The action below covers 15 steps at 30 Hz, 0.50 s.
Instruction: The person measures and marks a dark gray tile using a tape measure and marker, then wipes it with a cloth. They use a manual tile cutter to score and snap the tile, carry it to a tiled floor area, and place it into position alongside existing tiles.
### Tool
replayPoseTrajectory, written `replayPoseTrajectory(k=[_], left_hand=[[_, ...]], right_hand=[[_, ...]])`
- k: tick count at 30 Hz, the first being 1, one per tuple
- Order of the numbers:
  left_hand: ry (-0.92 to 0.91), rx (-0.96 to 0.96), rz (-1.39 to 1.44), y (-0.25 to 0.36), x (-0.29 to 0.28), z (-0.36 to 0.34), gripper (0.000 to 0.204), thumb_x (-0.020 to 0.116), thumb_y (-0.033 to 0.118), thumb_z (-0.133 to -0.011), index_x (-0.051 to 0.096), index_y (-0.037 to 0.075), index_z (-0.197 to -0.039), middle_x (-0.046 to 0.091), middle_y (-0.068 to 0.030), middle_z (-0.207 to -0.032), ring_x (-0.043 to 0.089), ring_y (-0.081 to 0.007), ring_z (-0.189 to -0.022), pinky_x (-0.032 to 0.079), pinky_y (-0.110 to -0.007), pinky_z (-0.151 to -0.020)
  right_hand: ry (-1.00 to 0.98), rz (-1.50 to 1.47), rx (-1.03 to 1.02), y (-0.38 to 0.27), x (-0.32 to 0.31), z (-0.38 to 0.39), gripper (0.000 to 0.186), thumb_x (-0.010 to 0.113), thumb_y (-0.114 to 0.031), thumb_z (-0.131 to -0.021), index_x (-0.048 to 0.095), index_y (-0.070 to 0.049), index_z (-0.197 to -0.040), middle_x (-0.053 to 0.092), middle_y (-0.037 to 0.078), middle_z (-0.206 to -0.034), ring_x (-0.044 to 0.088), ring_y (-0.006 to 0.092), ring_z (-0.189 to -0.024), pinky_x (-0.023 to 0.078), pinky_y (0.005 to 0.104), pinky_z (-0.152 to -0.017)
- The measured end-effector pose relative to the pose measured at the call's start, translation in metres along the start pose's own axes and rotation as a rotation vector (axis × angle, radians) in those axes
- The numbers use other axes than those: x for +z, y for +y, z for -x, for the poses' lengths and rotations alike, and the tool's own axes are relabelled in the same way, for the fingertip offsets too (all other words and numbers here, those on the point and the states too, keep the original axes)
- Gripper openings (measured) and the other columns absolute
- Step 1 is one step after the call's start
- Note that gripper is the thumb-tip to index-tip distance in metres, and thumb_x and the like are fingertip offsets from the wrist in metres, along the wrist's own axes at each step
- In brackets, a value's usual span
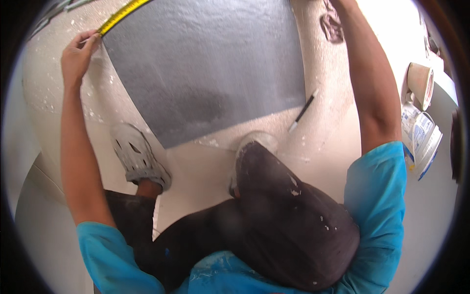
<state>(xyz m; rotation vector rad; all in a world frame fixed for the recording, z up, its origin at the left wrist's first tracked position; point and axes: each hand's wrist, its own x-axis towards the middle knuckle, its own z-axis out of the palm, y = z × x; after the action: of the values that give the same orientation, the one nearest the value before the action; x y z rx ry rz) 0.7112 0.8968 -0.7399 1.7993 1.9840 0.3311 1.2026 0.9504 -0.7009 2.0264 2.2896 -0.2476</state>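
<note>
At the upper left, my left hand pinches the end of a yellow tape measure at the left edge of a dark grey tile. From there the blade runs up and to the right, past the top of the view. The large flat tile lies on the pale floor in front of my feet. My right arm reaches up along the right side, and only a bit of my right hand shows at the top edge, with its fingers cut off. Near that hand lies a crumpled brownish cloth.
A black marker rests on the floor beside the tile's right near corner. Over at the right stand a whitish bucket and a tipped white-and-blue pail. My feet in grey clogs are close to the tile's near edge. Metal bars lie at the top left.
</note>
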Motion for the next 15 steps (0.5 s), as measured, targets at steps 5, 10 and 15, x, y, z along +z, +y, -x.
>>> replayPoseTrajectory(k=[5, 10, 15], left_hand=[[-0.226, 0.082, -0.007, -0.004, -0.021, 0.073, 0.022, 0.067, 0.021, -0.094, 0.072, 0.002, -0.101, 0.071, -0.0037, -0.09, 0.066, -0.0099, -0.084, 0.05, -0.024, -0.079], [-0.502, 0.243, 0.091, 0.017, -0.011, 0.196, 0.008, 0.069, 0.005, -0.087, 0.067, -0.002, -0.091, 0.069, -0.0099, -0.083, 0.067, -0.0157, -0.075, 0.053, -0.028, -0.072], [-0.566, 0.222, -0.031, 0.034, 0.006, 0.245, 0.008, 0.069, 0.007, -0.087, 0.065, 0.0, -0.087, 0.069, -0.0136, -0.081, 0.068, -0.0261, -0.071, 0.052, -0.034, -0.064]], right_hand=[[0.048, -0.022, -0.118, 0.02, -0.004, 0.084, 0.019, 0.058, -0.028, -0.093, 0.067, -0.012, -0.097, 0.066, 0.013, -0.098, 0.064, 0.0324, -0.091, 0.049, 0.045, -0.079], [-0.098, 0.221, -0.231, 0.033, 0.02, 0.197, 0.017, 0.059, -0.034, -0.097, 0.068, -0.023, -0.107, 0.066, -0.007, -0.104, 0.067, 0.014, -0.089, 0.051, 0.0409, -0.081], [-0.13, 0.102, -0.162, 0.036, 0.041, 0.274, 0.01, 0.056, -0.03, -0.097, 0.063, -0.025, -0.101, 0.061, -0.002, -0.096, 0.065, 0.0205, -0.088, 0.045, 0.0476, -0.084]])
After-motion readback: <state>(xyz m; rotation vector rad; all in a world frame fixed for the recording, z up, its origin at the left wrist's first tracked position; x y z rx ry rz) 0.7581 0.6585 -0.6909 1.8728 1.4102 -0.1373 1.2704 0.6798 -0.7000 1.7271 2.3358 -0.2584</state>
